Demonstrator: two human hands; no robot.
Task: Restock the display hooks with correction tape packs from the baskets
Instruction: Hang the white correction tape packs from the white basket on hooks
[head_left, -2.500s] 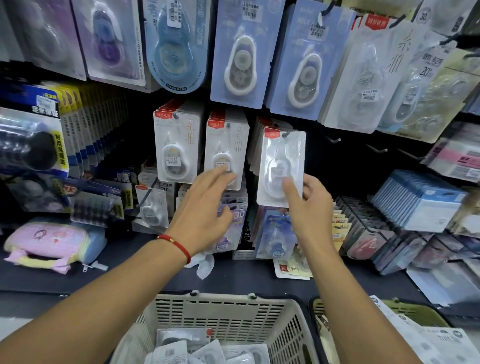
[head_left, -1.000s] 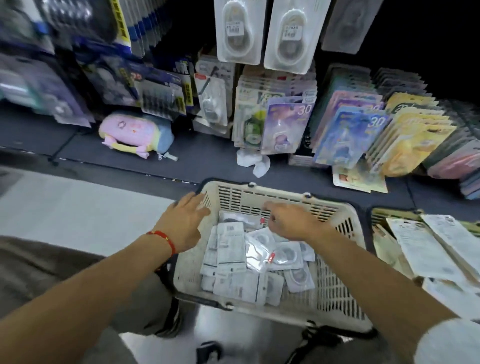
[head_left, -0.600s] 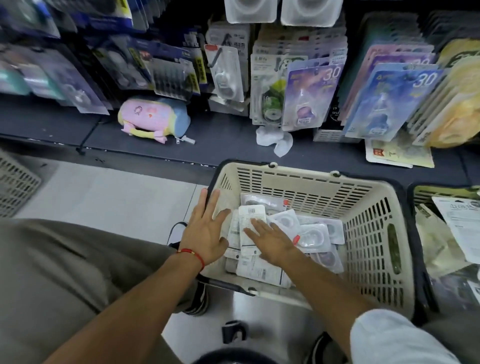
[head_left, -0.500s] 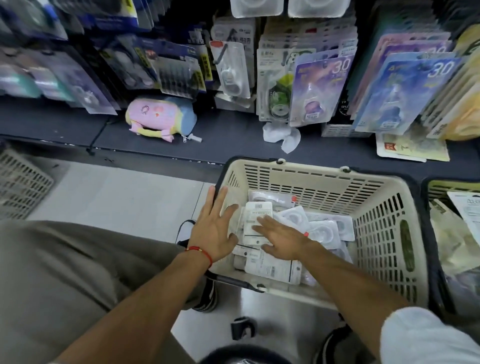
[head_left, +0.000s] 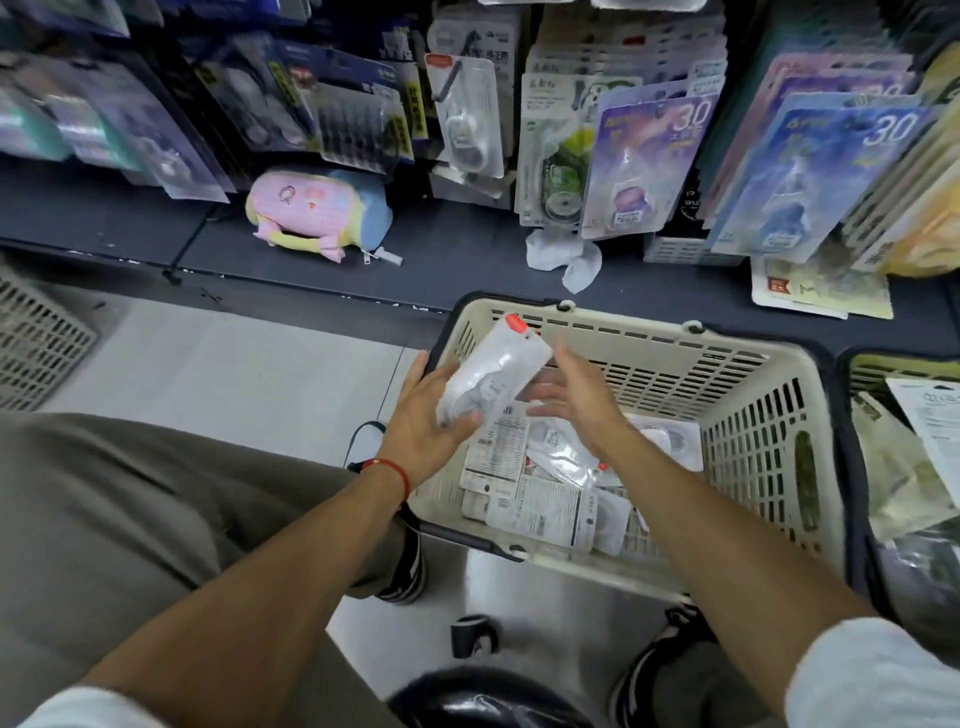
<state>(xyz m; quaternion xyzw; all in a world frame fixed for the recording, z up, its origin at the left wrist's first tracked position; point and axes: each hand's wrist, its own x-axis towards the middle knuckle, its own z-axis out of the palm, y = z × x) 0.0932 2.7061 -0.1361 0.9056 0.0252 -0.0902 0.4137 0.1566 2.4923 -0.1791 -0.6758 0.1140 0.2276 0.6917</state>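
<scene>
The left hand (head_left: 423, 421) holds a stack of clear correction tape packs (head_left: 491, 376) over the cream basket's (head_left: 675, 343) left rim; the right hand (head_left: 574, 397), fingers spread, hovers just beside them.

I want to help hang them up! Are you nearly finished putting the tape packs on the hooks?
Not nearly. The left hand holds a small bunch of packs lifted above the cream basket, and the right hand is open beside them. Many packs still lie in the basket. Packs hang on the display behind, but which ones were just added cannot be told.
</scene>
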